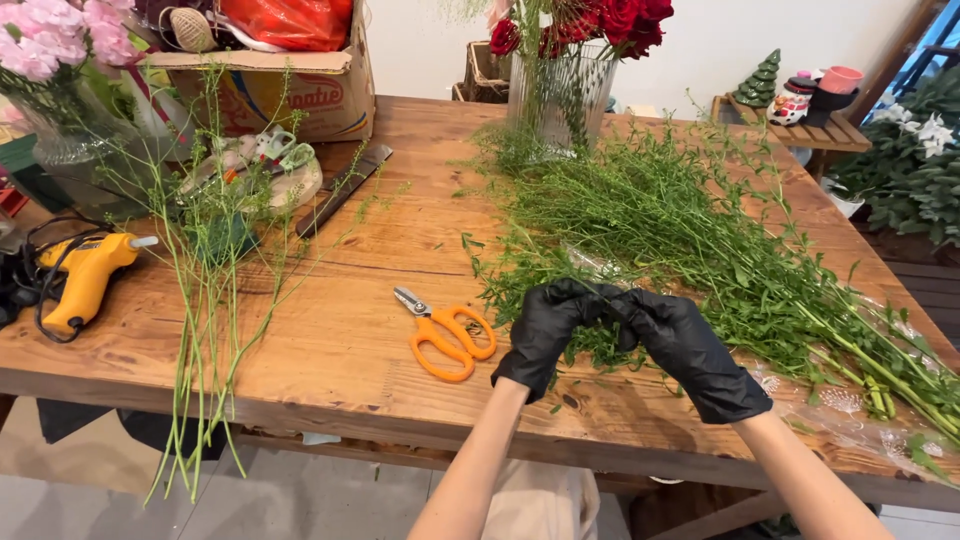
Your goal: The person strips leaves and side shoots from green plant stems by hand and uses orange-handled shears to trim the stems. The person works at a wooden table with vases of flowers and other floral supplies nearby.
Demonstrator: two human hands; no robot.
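Both gloved hands, left hand (545,330) & right hand (690,350), fingers pinching green sprig (610,295), near table edge (400,410), scissors (445,335) just left.

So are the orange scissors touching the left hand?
Apart. The head view shows bare wood between the orange scissors and the gloved left hand, whose fingers pinch a green stem.
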